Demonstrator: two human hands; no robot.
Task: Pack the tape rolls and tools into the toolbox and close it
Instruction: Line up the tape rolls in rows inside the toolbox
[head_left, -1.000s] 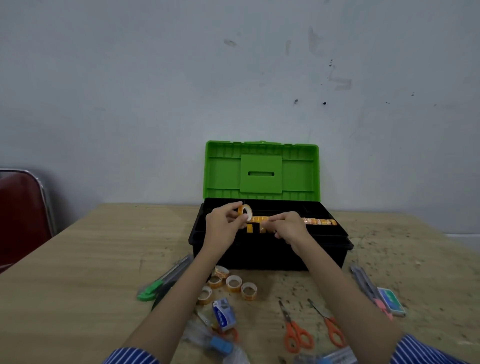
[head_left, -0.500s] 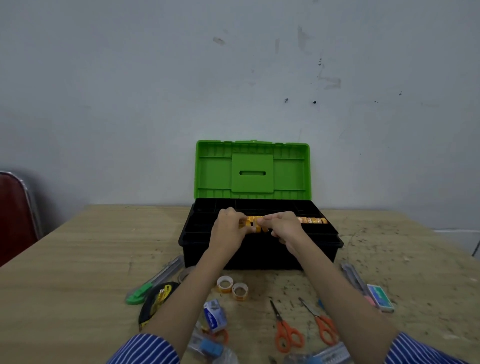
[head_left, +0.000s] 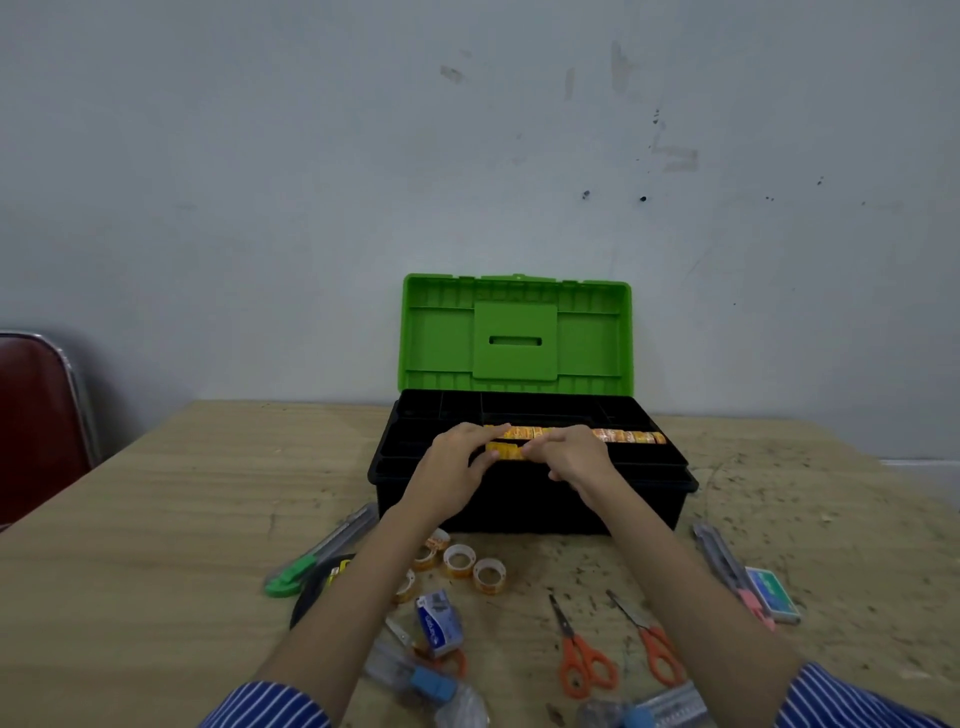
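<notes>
A black toolbox (head_left: 530, 499) stands open on the table, its green lid (head_left: 517, 335) upright. A row of orange tape rolls (head_left: 623, 435) lies in its tray. My left hand (head_left: 457, 457) and my right hand (head_left: 569, 452) meet over the tray's front, each pinching the short row of orange rolls (head_left: 505, 450) between them. Several loose tape rolls (head_left: 470, 564) lie on the table in front of the box. Two orange scissors (head_left: 582, 660) lie near the front right.
A green-handled cutter (head_left: 317, 553) and a dark tape measure lie at left. A blue stapler box (head_left: 439, 621) and clear packets sit near my left sleeve. A grey-pink cutter (head_left: 727, 571) and a small teal box (head_left: 774, 592) lie right. A red chair (head_left: 36, 421) stands far left.
One second ago my left hand held a single roll up above the tray. It has come down into the short row, and both hands now press together on that row.
</notes>
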